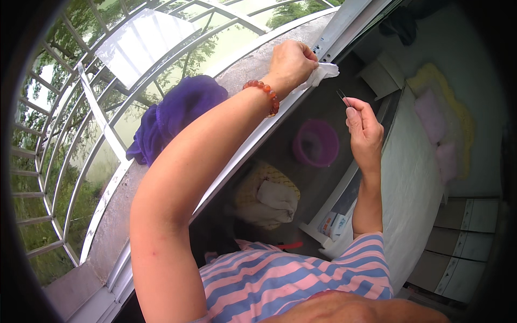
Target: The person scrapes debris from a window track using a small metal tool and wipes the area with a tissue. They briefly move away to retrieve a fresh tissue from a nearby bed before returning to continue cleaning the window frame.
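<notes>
Up at the white window frame (343, 26), my left hand (291, 64) pinches a white cloth or tissue (325, 72) between thumb and fingers. The white piece hangs over the inner edge of the frame, close to some small dark holes. A beaded red-orange bracelet (266, 91) circles that wrist. To the right and lower, my right hand (363, 131) grips a thin two-pronged metal tool, seemingly tweezers (343, 97), points upward. Its tips are apart from the white piece. A bundled purple cloth (185, 105) rests on the outer sill (109, 218), behind my left forearm.
Outside the sill curves a metal window guard (95, 103). Below, a pink-purple bucket (316, 143) stands on the floor, near a yellow-patterned seat or mat (248, 189) bearing a white cloth (278, 198). A bed (408, 185) extends along the right, with a white bedside cabinet (381, 74) beyond.
</notes>
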The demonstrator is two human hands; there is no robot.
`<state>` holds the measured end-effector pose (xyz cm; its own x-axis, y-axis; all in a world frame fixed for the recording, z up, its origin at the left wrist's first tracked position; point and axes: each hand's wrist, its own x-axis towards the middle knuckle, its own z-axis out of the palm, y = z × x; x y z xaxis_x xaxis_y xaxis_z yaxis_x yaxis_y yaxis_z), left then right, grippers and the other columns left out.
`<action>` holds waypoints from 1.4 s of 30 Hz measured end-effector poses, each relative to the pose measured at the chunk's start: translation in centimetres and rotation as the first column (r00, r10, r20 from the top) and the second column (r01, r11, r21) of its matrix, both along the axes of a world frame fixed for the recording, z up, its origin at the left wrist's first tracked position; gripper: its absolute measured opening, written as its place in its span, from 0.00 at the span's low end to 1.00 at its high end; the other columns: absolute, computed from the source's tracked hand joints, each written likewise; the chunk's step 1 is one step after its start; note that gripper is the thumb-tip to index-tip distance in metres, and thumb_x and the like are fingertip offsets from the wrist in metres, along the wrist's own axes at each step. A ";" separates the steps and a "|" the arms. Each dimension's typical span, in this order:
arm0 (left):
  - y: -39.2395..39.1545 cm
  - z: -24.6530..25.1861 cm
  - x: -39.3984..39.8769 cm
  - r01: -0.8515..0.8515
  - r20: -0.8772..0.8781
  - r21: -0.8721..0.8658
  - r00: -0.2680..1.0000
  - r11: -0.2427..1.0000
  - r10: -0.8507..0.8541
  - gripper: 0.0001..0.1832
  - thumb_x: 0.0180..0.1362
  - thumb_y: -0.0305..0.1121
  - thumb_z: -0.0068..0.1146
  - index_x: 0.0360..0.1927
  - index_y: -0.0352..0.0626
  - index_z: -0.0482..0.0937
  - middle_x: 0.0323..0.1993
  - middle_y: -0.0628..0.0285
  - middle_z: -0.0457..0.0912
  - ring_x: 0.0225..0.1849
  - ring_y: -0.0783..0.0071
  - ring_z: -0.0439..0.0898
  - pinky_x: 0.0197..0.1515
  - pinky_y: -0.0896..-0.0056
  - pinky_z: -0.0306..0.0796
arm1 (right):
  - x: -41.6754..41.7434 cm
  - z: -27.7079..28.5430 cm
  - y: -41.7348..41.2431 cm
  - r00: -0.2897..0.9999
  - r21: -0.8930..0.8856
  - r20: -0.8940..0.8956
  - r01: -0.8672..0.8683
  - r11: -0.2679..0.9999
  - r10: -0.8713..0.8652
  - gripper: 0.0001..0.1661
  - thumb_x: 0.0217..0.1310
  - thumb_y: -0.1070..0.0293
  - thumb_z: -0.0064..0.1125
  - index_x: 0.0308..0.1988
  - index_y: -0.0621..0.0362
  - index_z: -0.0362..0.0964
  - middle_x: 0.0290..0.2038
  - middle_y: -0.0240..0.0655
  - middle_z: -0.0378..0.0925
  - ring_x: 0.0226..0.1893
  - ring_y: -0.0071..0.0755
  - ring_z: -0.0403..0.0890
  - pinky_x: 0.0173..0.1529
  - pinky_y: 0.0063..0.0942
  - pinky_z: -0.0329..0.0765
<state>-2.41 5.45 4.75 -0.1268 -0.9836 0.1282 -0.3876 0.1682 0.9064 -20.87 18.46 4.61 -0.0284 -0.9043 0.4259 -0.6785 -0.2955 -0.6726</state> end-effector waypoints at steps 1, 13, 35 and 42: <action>-0.2 -0.8 -0.9 0.007 0.029 -0.030 1.000 1.000 -0.006 0.10 0.52 0.31 0.69 0.38 0.42 0.90 0.33 0.53 0.89 0.37 0.64 0.87 0.47 0.65 0.78 | 0.0 0.1 -0.8 0.997 -0.023 -0.076 0.019 1.000 -0.021 0.10 0.70 0.67 0.58 0.46 0.59 0.79 0.24 0.34 0.78 0.23 0.28 0.79 0.31 0.26 0.73; 0.2 -3.7 -0.4 0.059 0.072 -0.019 0.996 0.998 -0.057 0.10 0.51 0.27 0.60 0.36 0.44 0.89 0.40 0.44 0.86 0.46 0.48 0.85 0.51 0.53 0.76 | -0.2 1.2 -7.8 0.743 -0.044 -0.659 -0.195 0.980 0.118 0.08 0.64 0.62 0.61 0.34 0.52 0.79 0.25 0.41 0.81 0.27 0.50 0.83 0.31 0.42 0.77; 6.2 -3.1 6.8 0.404 0.528 -0.389 0.834 0.828 -0.159 0.08 0.51 0.29 0.56 0.29 0.44 0.87 0.27 0.47 0.83 0.35 0.47 0.84 0.38 0.50 0.76 | 6.0 4.0 -9.5 0.161 0.375 -0.814 -0.587 0.717 0.558 0.09 0.58 0.74 0.56 0.38 0.54 0.80 0.30 0.42 0.84 0.35 0.49 0.85 0.42 0.43 0.79; 15.3 -1.2 13.7 0.410 0.451 -0.196 0.844 0.891 -0.289 0.06 0.47 0.19 0.61 0.29 0.40 0.82 0.31 0.57 0.80 0.40 0.54 0.79 0.39 0.58 0.73 | 11.9 4.0 -5.1 0.023 0.398 -0.723 -0.803 0.444 0.690 0.05 0.49 0.73 0.62 0.31 0.57 0.77 0.25 0.41 0.81 0.32 0.48 0.85 0.36 0.41 0.78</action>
<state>11.33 20.73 3.50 -0.5544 -0.7946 0.2475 -0.5713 0.5797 0.5811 -8.98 13.41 8.57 0.9791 -0.1776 -0.0994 -0.1791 -0.9838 -0.0062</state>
